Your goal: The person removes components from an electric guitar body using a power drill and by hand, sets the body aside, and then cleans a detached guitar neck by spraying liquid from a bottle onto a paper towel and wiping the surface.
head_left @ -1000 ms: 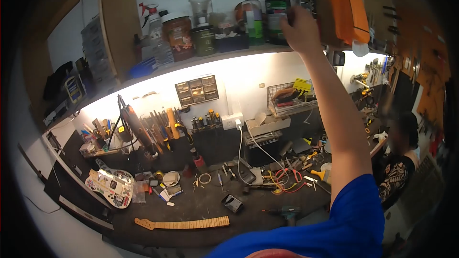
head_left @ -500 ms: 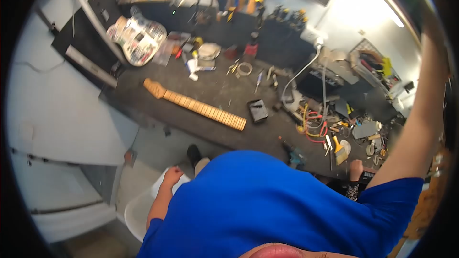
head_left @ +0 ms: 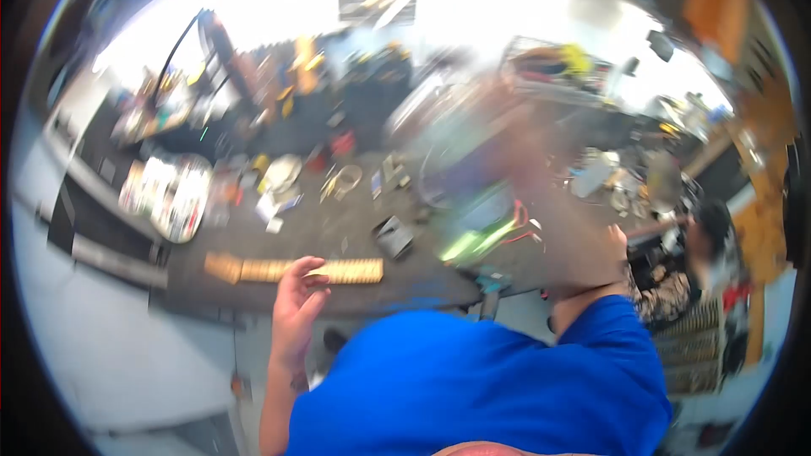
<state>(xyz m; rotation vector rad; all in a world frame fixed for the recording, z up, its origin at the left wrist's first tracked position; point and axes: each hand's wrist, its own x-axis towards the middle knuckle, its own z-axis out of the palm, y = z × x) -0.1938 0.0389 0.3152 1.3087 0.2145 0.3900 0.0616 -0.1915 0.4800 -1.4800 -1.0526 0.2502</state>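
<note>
A maple guitar neck (head_left: 355, 271) lies along the front of the dark workbench. My left hand (head_left: 297, 308) is in front of its middle, fingers curved and apart, holding nothing; whether it touches the neck I cannot tell. Over the right half of the bench, my right hand (head_left: 517, 118) is smeared by motion. With it moves a see-through container (head_left: 465, 148), with green and bluish patches, too blurred to make out its contents. A small dark box (head_left: 394, 237) sits on the bench between my two hands.
A sticker-covered guitar body (head_left: 169, 194) lies at the left of the bench (head_left: 329, 232). A teal power tool (head_left: 490, 280) is at the front edge. Another person (head_left: 667, 287) sits at the right. Tools line the back wall, and a filled bin (head_left: 557, 72) stands above.
My right arm has come down from the upper right, bringing the see-through container over the bench. My left hand has risen from beside my body to the guitar neck. The view has turned right.
</note>
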